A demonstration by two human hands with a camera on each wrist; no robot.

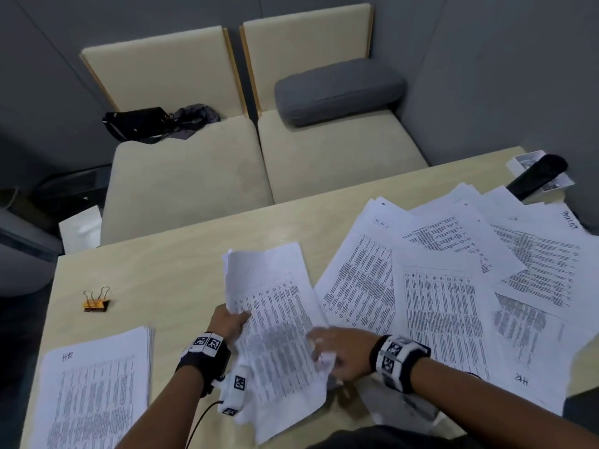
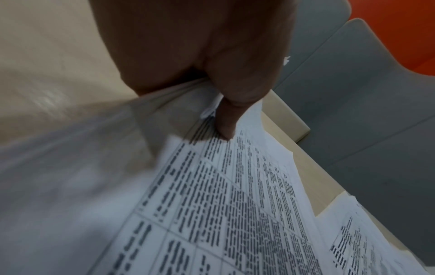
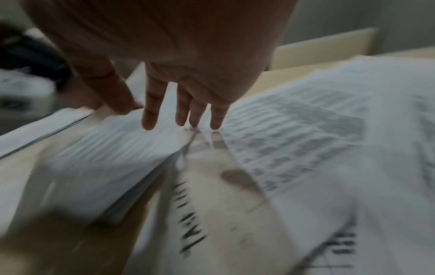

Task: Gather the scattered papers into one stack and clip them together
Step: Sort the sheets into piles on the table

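Left hand (image 1: 228, 322) pinches the sheaf (image 1: 275, 335); right hand (image 1: 340, 351) lies flat, fingertips blurred against paper.

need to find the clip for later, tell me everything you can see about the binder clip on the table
The binder clip is small, with an orange or amber body and two pale wire handles that look like metal. The loops stand up and splay apart above the body, so it appears shut and holds no paper. It sits alone on the light wood table, toward the left side, beyond the neat stack of papers and apart from it. Neither hand touches it. Only the head view shows it.
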